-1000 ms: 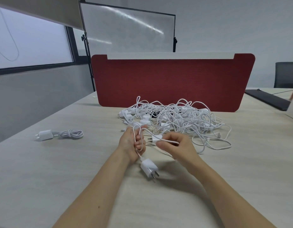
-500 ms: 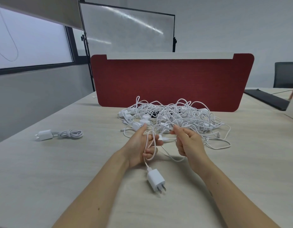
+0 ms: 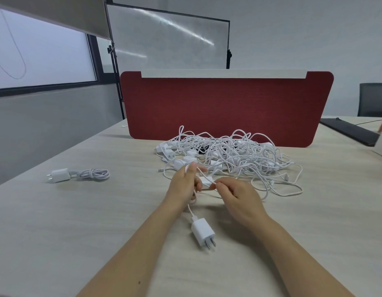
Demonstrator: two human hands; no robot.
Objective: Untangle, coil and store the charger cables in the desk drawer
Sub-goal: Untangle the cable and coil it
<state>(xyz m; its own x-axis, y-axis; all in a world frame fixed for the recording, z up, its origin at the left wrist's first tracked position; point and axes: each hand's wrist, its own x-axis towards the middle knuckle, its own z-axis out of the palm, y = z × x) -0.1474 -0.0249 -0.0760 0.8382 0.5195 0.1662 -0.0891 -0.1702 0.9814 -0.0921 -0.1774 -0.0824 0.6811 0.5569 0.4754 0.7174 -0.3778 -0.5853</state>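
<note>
The left hand [image 3: 182,186] is gripping a white cable [image 3: 189,209], seemingly looped round it, while the right hand [image 3: 239,198] is pinching another stretch. Its plug [image 3: 202,232] is lying on the tabletop [image 3: 100,221], near the tangled pile [image 3: 239,155].

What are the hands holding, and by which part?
One charger cable: left hand grips its wound loops, right hand pinches the cord beside them. The plug is not held.

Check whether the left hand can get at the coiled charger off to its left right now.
Probably, but not freely: nothing lies on the table between the left hand and the coiled charger, yet that hand grips a cable, so it would have to let go first.
</note>
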